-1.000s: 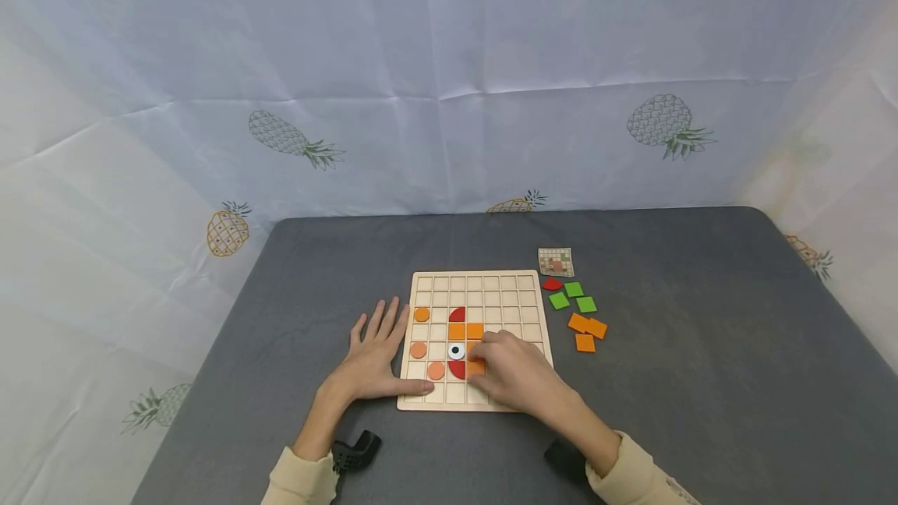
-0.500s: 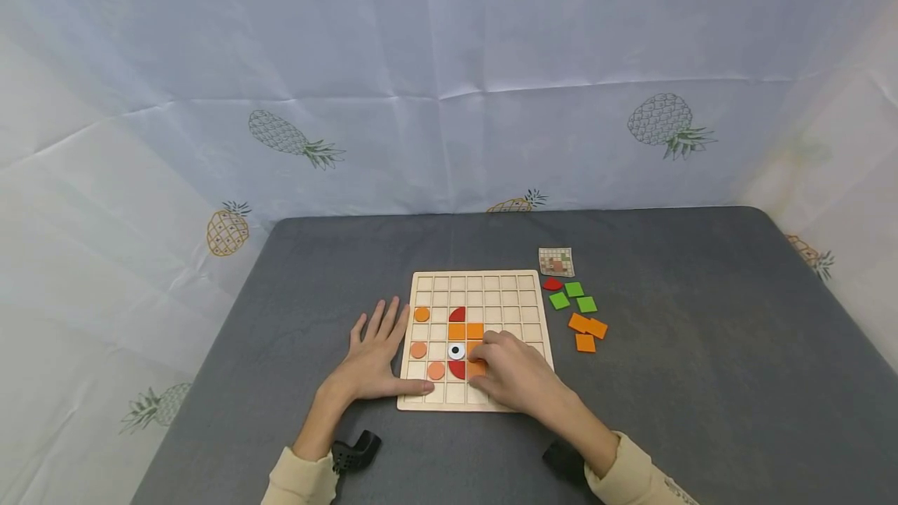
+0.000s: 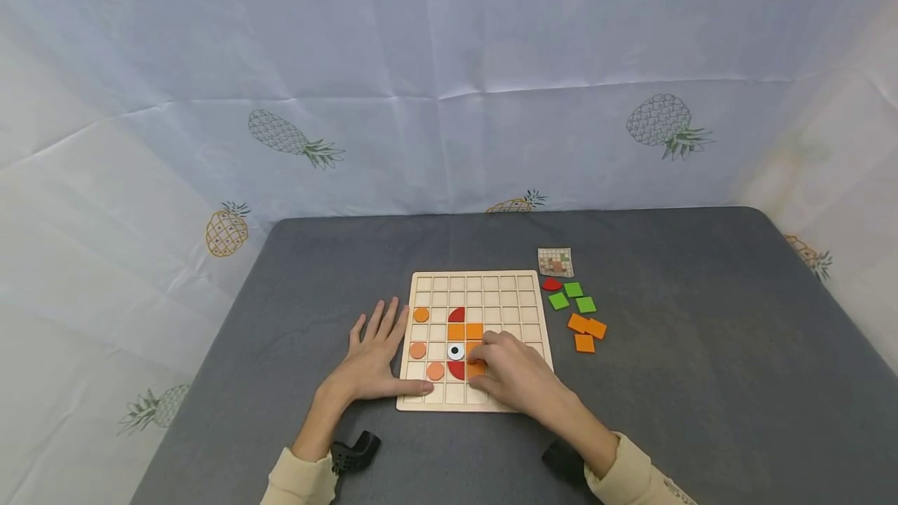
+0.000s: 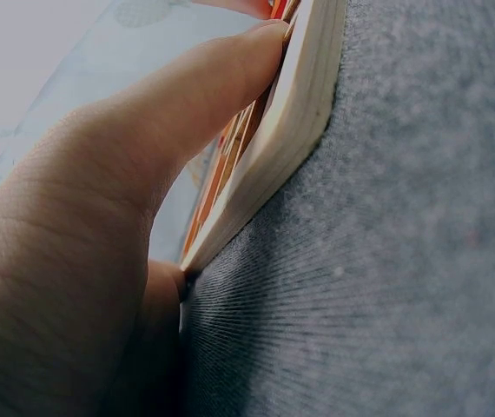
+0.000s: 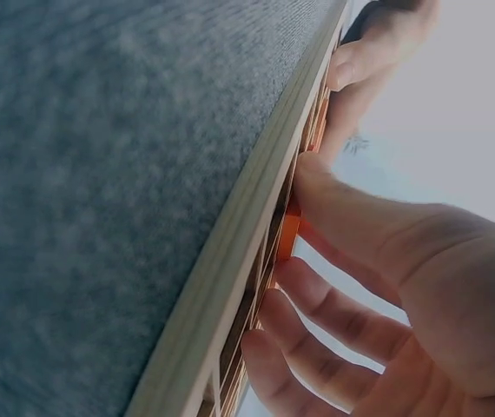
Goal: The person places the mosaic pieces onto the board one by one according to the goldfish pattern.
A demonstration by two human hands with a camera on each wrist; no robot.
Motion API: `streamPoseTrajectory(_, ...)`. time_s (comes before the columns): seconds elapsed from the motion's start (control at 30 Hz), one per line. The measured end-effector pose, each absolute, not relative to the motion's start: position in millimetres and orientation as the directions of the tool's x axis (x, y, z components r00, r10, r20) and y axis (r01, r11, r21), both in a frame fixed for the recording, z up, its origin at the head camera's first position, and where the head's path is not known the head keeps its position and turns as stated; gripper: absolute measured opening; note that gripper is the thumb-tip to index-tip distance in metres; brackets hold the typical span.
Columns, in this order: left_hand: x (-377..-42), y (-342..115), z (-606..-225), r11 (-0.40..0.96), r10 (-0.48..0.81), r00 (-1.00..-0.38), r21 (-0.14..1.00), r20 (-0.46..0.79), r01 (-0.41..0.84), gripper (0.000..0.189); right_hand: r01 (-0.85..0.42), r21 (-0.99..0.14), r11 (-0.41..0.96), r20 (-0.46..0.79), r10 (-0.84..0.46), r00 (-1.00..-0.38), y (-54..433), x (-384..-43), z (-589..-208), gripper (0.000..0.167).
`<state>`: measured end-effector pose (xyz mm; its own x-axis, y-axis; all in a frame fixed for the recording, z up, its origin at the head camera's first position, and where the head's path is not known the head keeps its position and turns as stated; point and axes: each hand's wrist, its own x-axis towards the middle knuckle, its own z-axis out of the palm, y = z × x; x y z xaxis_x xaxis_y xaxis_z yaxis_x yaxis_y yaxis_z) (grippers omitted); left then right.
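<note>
A wooden grid board (image 3: 508, 284) lies on the table with flat coloured tiles in its cells. My left hand (image 3: 375, 361) is spread at the board's left side, its thumb resting on the near left corner and the other fingers along the edge. Over the board's lower middle, my right hand (image 3: 519, 372) pinches an orange square tile (image 5: 288, 236) between thumb and index finger, low against the grid. Beside those fingertips are a white disc with a black dot (image 3: 456, 351) and a red quarter-circle tile (image 3: 457, 369). Two orange squares (image 3: 457, 331) sit just above.
Right of the board lie several green squares (image 3: 574, 289), a red piece (image 3: 552, 284) and loose orange squares (image 3: 585, 343). A small pattern card (image 3: 556, 262) is behind them. Round orange and salmon discs (image 3: 418, 350) occupy the board's left columns. A pineapple-printed curtain (image 3: 449, 139) hangs behind the table.
</note>
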<state>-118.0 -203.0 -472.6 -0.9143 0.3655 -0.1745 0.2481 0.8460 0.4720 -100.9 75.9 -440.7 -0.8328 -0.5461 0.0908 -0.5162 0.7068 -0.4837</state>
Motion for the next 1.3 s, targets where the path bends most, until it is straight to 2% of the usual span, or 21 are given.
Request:
streamPoseTrajectory(0.37, -118.2, -204.0, -472.6, 0.852, 0.360, -0.913, 0.468, -0.194, 0.236, 0.139, -0.510, -0.512, 0.691, 0.099, -0.542, -0.835, 80.9, -102.9, -439.0, 0.025)
streamPoseTrajectory(0.53, -118.3, -203.6, -469.6, 0.857, 0.355, -0.913, 0.461, -0.202, 0.231, 0.140, -0.441, -0.579, 0.685, 0.093, -0.483, -0.871, 93.6, -107.5, -435.3, 0.022)
streamPoseTrajectory(0.77, -118.2, -203.4, -468.4, 0.854, 0.358, -0.911, 0.467, -0.207, 0.230, 0.140, -0.428, -0.633, 0.645, 0.150, -0.441, -0.885, 122.5, -117.4, -432.5, 0.020)
streamPoseTrajectory(1.07, -119.2, -203.0, -470.3, 0.852, 0.353, -0.912, 0.473, -0.206, 0.223, 0.139, -0.409, -0.710, 0.573, 0.153, -0.441, -0.884, 166.3, -123.4, -434.0, 0.021)
streamPoseTrajectory(1.3, -120.4, -202.8, -470.8, 0.856, 0.354, -0.910, 0.467, -0.217, 0.221, 0.139, -0.351, -0.723, 0.595, 0.135, -0.378, -0.916, 194.9, -123.0, -436.3, 0.026)
